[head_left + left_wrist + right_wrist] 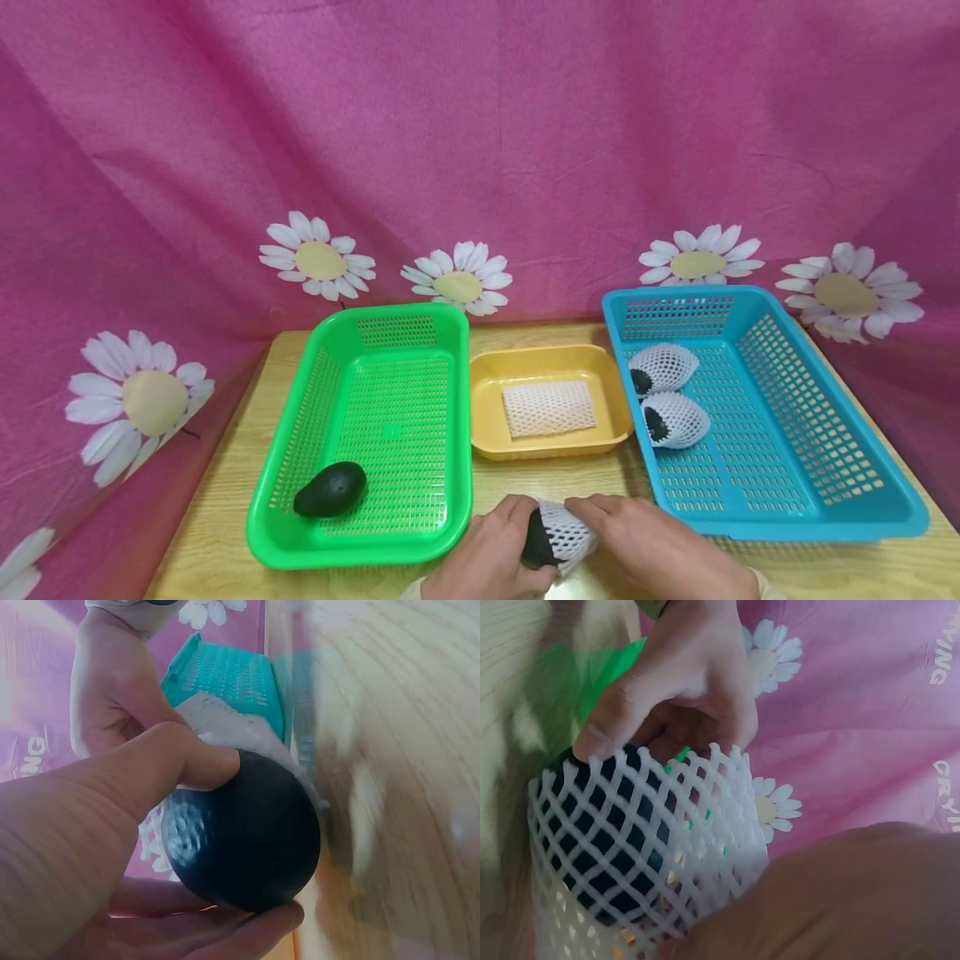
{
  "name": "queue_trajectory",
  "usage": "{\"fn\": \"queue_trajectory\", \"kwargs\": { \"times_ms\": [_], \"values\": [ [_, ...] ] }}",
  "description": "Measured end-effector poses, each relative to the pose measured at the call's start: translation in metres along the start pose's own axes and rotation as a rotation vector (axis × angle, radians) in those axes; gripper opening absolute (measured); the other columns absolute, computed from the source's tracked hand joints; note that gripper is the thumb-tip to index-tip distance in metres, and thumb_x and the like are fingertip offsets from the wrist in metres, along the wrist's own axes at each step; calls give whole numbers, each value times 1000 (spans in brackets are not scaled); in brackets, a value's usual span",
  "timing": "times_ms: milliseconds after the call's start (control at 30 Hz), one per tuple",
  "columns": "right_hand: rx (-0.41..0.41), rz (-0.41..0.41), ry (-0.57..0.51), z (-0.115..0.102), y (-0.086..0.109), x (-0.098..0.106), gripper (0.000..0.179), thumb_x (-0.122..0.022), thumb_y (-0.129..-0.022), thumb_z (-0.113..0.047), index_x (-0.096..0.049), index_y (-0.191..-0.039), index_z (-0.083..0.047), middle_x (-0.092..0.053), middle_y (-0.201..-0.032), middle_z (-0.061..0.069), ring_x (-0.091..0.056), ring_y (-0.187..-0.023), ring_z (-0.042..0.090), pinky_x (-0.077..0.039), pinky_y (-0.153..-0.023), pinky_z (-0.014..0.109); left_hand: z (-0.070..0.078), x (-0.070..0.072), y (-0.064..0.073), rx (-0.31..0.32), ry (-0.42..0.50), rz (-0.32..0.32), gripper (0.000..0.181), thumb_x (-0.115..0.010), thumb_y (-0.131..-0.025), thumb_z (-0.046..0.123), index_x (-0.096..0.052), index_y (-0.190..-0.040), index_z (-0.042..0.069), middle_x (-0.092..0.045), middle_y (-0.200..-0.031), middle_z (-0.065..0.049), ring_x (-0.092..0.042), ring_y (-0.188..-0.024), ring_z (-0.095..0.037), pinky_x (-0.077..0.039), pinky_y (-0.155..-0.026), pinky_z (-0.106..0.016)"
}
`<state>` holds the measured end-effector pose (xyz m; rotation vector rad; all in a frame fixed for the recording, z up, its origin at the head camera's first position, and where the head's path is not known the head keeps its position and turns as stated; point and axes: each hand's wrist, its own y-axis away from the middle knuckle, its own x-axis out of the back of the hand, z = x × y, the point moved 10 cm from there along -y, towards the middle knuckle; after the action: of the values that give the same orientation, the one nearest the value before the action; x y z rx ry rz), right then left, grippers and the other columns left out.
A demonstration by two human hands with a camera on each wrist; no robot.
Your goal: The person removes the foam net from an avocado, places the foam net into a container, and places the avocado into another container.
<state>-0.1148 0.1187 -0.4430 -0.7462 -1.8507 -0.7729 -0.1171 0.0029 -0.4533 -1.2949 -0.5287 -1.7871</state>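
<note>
Between the two hands, low in the head view, is a dark avocado (pixel 537 542) partly inside a white foam net sleeve (pixel 568 532). My left hand (pixel 487 550) grips the avocado, thumb on one side and fingers beneath its bare round end (pixel 244 832) in the left wrist view. The right hand (pixel 637 537) holds the net from the other side. In the right wrist view the net's open mesh (pixel 630 840) surrounds much of the avocado, with the left thumb at its rim.
A green basket (pixel 460 417) on the left holds one bare avocado (pixel 330 490). The yellow tray (pixel 551 451) in the middle holds flat foam netting (pixel 549 408). At right, a blue basket (pixel 795 527) holds two netted avocados (pixel 678 421). A pink flowered cloth (pixel 480 150) hangs behind.
</note>
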Motion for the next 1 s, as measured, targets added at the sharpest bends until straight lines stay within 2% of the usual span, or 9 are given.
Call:
{"fn": "queue_trajectory", "kwargs": {
  "times_ms": [67, 133, 233, 400, 500, 633, 867, 1000],
  "values": [
    [5, 12, 3, -1, 1, 3, 69, -89, -75, -46, -63, -133, -19, -74, -120, -1, -69, -102, 13, -61, -87, 44, -1, 0, 1, 9, 25, 1, 54, -87, -73, 36, -62, -113, 9, -69, -99, 3, -66, -81, -3, -54, -65, -16],
    [22, 36, 19, -4, 2, 8, 57, -89, -78, -30, -65, -129, -20, -75, -116, -2, -69, -100, 12, -62, -86, 42, -1, 1, 1, -1, 18, 11, 55, -86, -72, 35, -62, -114, 8, -69, -97, 2, -65, -80, -4, -53, -65, -16],
    [60, 86, 45, -6, 5, 16, 48, -84, -82, -14, -67, -127, -20, -75, -114, -3, -71, -101, 12, -62, -85, 39, -1, 2, 2, -12, 2, 17, 58, -86, -71, 34, -62, -117, 7, -69, -98, 0, -65, -78, -6, -53, -64, -17],
    [101, 166, 120, -9, 8, 29, 42, -77, -85, 0, -71, -124, -15, -76, -109, 1, -71, -95, 13, -63, -79, 32, -2, 1, 2, -6, 15, -19, 68, -84, -74, 33, -61, -132, 7, -71, -109, -6, -68, -80, -11, -53, -67, -19],
    [142, 220, 168, -13, 10, 36, 42, -75, -84, 4, -71, -122, -12, -75, -107, 2, -71, -93, 13, -62, -77, 30, -2, -1, 2, 7, 32, -48, 69, -82, -76, 33, -60, -137, 11, -71, -113, -6, -68, -81, -13, -53, -68, -20],
    [183, 268, 191, -18, 11, 42, 44, -76, -81, 8, -72, -121, -10, -74, -107, 1, -70, -94, 12, -62, -78, 29, -1, -2, 2, -5, 17, -45, 67, -81, -76, 33, -60, -136, 11, -71, -114, -5, -68, -82, -13, -53, -69, -21],
    [190, 300, 201, -23, 12, 50, 45, -77, -79, 9, -72, -121, -10, -74, -109, 1, -70, -97, 14, -62, -81, 31, 1, -2, 2, -17, 12, -33, 64, -81, -76, 30, -59, -134, 10, -70, -119, -5, -69, -87, -15, -55, -71, -23],
    [228, 364, 244, -28, 13, 56, 55, -83, -68, 7, -71, -120, -8, -72, -109, 1, -70, -97, 16, -62, -81, 32, 1, -3, 2, -16, 26, -43, 63, -81, -76, 28, -59, -133, 10, -70, -121, -5, -70, -92, -15, -56, -74, -23]
  ]
}}
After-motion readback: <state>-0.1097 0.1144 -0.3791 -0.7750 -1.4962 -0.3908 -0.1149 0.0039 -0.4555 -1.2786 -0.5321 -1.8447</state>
